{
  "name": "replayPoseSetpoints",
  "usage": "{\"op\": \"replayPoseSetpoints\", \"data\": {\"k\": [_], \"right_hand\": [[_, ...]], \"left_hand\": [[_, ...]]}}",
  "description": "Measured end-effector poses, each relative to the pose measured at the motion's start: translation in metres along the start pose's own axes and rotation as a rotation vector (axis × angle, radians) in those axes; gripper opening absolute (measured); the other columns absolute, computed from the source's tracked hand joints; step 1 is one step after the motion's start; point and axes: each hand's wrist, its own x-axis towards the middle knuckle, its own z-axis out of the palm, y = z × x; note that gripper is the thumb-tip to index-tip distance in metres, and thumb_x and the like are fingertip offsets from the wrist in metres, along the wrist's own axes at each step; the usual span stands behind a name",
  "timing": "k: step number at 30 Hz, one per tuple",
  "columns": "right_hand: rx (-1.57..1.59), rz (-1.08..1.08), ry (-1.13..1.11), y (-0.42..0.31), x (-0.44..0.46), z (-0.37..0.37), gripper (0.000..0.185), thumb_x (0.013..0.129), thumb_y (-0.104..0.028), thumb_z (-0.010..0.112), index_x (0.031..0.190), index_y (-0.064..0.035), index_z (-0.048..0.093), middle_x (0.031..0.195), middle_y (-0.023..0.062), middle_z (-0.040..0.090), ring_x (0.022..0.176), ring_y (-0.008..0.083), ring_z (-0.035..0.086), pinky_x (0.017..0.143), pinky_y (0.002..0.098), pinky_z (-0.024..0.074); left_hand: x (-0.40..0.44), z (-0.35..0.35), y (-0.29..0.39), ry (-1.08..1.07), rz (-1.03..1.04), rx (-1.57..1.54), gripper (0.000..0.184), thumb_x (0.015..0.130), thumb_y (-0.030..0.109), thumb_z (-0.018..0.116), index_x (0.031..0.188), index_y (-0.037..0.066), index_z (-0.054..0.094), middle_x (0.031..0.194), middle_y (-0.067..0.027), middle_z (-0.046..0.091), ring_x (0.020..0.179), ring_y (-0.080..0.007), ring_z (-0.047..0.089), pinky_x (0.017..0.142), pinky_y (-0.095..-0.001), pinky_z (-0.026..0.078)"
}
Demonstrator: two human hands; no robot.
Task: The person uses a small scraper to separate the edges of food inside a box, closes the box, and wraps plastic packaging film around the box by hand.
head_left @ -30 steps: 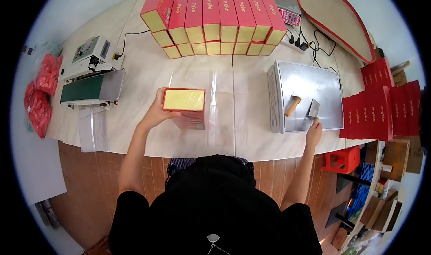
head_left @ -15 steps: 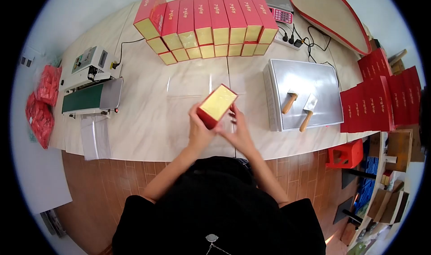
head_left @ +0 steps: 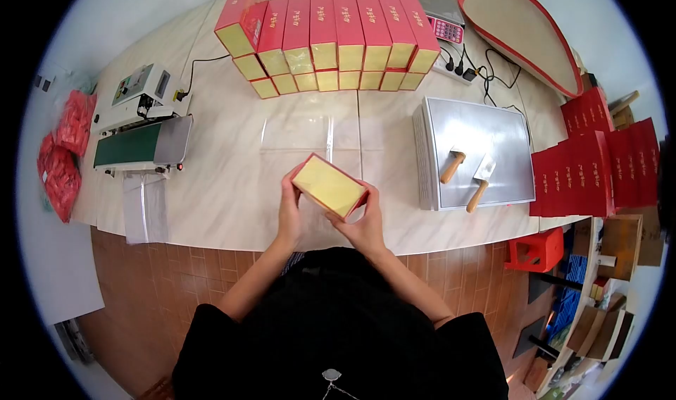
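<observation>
A red box with a pale yellow end (head_left: 329,185) is held tilted between both hands, close to my body above the front of the table. My left hand (head_left: 289,210) grips its left side, and my right hand (head_left: 365,224) is wrapped round its lower right corner. Clear plastic film (head_left: 299,136) lies flat on the table just beyond the box. To the right, two wooden-handled scrapers, one (head_left: 452,167) beside the other (head_left: 480,183), rest on a metal-topped unit (head_left: 500,136).
Stacked red and yellow boxes (head_left: 338,41) line the back of the table. A sealing machine (head_left: 141,143) stands at the left, with plastic bags (head_left: 146,206) below it. More red boxes (head_left: 574,178), cables (head_left: 493,79) and a red stool (head_left: 539,251) are at the right.
My right hand has left the scraper and joined my left hand on the box. The box has been moved right, off the film, and turned; its tilt has since reversed.
</observation>
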Motion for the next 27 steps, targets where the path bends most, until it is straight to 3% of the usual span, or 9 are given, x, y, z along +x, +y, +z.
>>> {"op": "replayPoseSetpoints", "data": {"k": [5, 10, 13, 15, 18, 20, 22, 24, 27], "right_hand": [[0.127, -0.246, -0.16, -0.008, 0.016, 0.026, 0.082, 0.064, -0.011, 0.085, 0.131, -0.002, 0.04, 0.126, 0.0144, 0.051, 0.116, 0.0281, 0.052, 0.1, 0.0358, 0.0418], [0.092, -0.19, -0.29, 0.014, 0.031, 0.059, 0.083, 0.062, -0.01, 0.084, 0.132, -0.0011, 0.04, 0.128, 0.018, 0.05, 0.12, 0.0338, 0.05, 0.102, 0.0393, 0.0413], [-0.074, -0.171, -0.314, 0.011, 0.033, 0.049, 0.085, 0.064, -0.015, 0.084, 0.135, 0.0, 0.039, 0.13, 0.0197, 0.049, 0.119, 0.0367, 0.05, 0.103, 0.0414, 0.0406], [-0.41, -0.407, -0.299, -0.001, 0.038, 0.02, 0.077, 0.07, -0.02, 0.082, 0.132, 0.0009, 0.042, 0.125, 0.0217, 0.052, 0.119, 0.0368, 0.051, 0.102, 0.0435, 0.0412], [-0.539, -0.429, -0.134, 0.019, 0.052, -0.035, 0.064, 0.075, -0.018, 0.076, 0.129, -0.001, 0.046, 0.121, 0.0207, 0.054, 0.115, 0.0382, 0.051, 0.099, 0.0433, 0.0415], [-0.697, -0.265, 0.076, 0.039, 0.07, -0.079, 0.049, 0.077, -0.014, 0.072, 0.121, -0.0025, 0.053, 0.116, 0.0197, 0.056, 0.11, 0.0396, 0.052, 0.094, 0.0442, 0.0433], [-0.777, -0.185, 0.325, 0.061, 0.083, -0.121, 0.036, 0.078, -0.013, 0.071, 0.111, -0.003, 0.059, 0.111, 0.0189, 0.057, 0.104, 0.0385, 0.053, 0.089, 0.0456, 0.0443], [-0.981, 0.054, 0.485, 0.072, 0.088, -0.147, 0.03, 0.078, -0.013, 0.072, 0.105, -0.0029, 0.062, 0.106, 0.0177, 0.058, 0.1, 0.0361, 0.055, 0.088, 0.0453, 0.0451], [-1.336, 0.266, 0.427, 0.071, 0.089, -0.16, 0.027, 0.083, -0.024, 0.068, 0.098, -0.0024, 0.061, 0.095, 0.0138, 0.063, 0.094, 0.0315, 0.06, 0.078, 0.0422, 0.0524]], "left_hand": [[-0.014, -0.025, 0.022, 0.181, 0.165, 0.084, 0.06, 0.106, 0.046, 0.019, 0.14, 0.0, 0.039, 0.141, -0.0137, 0.045, 0.134, -0.0219, 0.039, 0.115, -0.0345, 0.024], [-0.006, -0.061, 0.008, 0.22, 0.197, 0.217, 0.06, 0.106, 0.046, 0.022, 0.144, 0.001, 0.032, 0.144, -0.0154, 0.043, 0.136, -0.0244, 0.038, 0.115, -0.0376, 0.024], [-0.001, -0.066, 0.011, 0.271, 0.11, 0.151, 0.061, 0.105, 0.048, 0.023, 0.144, 0.002, 0.034, 0.142, -0.0146, 0.045, 0.135, -0.0247, 0.039, 0.114, -0.0364, 0.026], [0.006, -0.066, 0.024, 0.303, 0.046, 0.156, 0.062, 0.105, 0.049, 0.024, 0.147, 0.003, 0.031, 0.142, -0.016, 0.045, 0.136, -0.0246, 0.039, 0.114, -0.0364, 0.027], [0.013, -0.064, 0.042, 0.348, 0.179, 0.253, 0.048, 0.106, 0.037, 0.035, 0.138, 0.003, 0.042, 0.132, -0.0147, 0.052, 0.124, -0.0231, 0.048, 0.107, -0.0343, 0.034], [0.014, -0.056, 0.061, 0.354, 0.265, 0.363, 0.04, 0.105, 0.032, 0.04, 0.131, 0.002, 0.05, 0.126, -0.0133, 0.057, 0.117, -0.0219, 0.053, 0.103, -0.0331, 0.038], [0.011, -0.051, 0.08, 0.213, 0.308, 0.574, 0.024, 0.101, 0.02, 0.05, 0.106, 0.001, 0.063, 0.1, -0.0103, 0.066, 0.095, -0.0189, 0.061, 0.089, -0.0309, 0.045], [0.006, -0.04, 0.097, 0.105, 0.269, 0.659, 0.022, 0.099, 0.017, 0.052, 0.097, 0.0, 0.065, 0.09, -0.0098, 0.067, 0.087, -0.0195, 0.062, 0.082, -0.0304, 0.047], [0.003, -0.021, 0.103, -0.007, 0.255, 0.802, 0.025, 0.097, 0.018, 0.055, 0.083, 0.001, 0.066, 0.074, -0.0112, 0.066, 0.072, -0.0259, 0.064, 0.071, -0.0337, 0.049]]}}
